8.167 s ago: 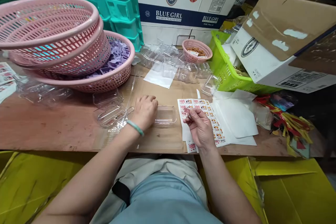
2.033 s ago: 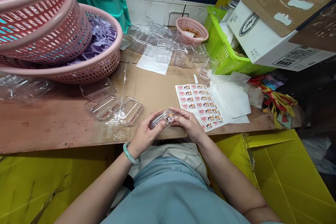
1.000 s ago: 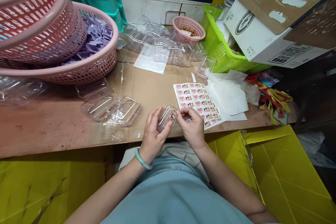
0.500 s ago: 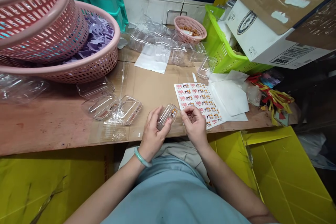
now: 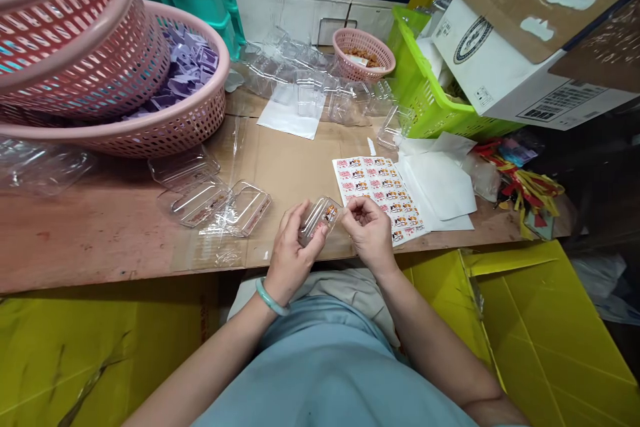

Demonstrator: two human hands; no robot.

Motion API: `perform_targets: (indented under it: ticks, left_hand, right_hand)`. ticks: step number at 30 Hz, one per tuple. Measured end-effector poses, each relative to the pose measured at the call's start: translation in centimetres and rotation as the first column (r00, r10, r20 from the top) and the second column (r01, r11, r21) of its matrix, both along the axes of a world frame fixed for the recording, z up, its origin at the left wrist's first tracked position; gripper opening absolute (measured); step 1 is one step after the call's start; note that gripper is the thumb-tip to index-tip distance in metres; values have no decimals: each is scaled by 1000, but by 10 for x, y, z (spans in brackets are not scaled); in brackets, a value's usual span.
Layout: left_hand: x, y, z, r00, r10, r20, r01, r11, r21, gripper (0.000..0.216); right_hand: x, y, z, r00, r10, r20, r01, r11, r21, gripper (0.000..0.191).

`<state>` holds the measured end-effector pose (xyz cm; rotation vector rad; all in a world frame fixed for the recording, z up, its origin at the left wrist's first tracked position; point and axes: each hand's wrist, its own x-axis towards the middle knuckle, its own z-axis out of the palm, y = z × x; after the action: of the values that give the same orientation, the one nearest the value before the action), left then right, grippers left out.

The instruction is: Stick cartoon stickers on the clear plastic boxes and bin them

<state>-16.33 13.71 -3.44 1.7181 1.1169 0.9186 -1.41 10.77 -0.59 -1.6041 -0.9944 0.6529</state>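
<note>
A small clear plastic box [image 5: 313, 215] with a cartoon cat sticker [image 5: 331, 213] on its face is gripped between the thumb and fingers of my left hand [image 5: 294, 240]. Pink print shows on it beside my thumb. My right hand [image 5: 369, 230] is closed in a pinch at the box's right edge, close to the cat; whatever lies between the fingertips is hidden. Behind that hand lies a sheet of cat and pink-lettering stickers [image 5: 383, 190]. To the left, several clear boxes [image 5: 247, 208] rest on the cardboard, some with similar stickers.
White backing sheets [image 5: 440, 180] lie right of the stickers. Pink baskets [image 5: 200, 123] with purple pieces stand at left. Farther back are clear packaging [image 5: 295, 70], a small pink basket [image 5: 364, 70] and a green crate [image 5: 430, 90]. Yellow boxes [image 5: 540, 307] flank my lap.
My right hand has shifted very slightly, its fingers still pinched at the box edge. The left hand and box hold nearly the same place.
</note>
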Motion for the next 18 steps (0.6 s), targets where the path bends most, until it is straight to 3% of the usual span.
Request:
perform_targets:
  ticks: [7,14,18]
  left_hand:
    - [1,0,0,1000,4,-6,-4,1000,16,49]
    - [1,-1,-2,1000,5,-16,-5,999,32,48]
    - [1,-2,-1,1000,0,-10,0,999,40,47]
  right_hand:
    - [-8,-13,-1,941,-1,339,-37,994,107,8]
    - [-8,-6,0,970,-25,240,22,1000,15,6]
    - [-15,-10,4,950,19,313,-44,996,73,8]
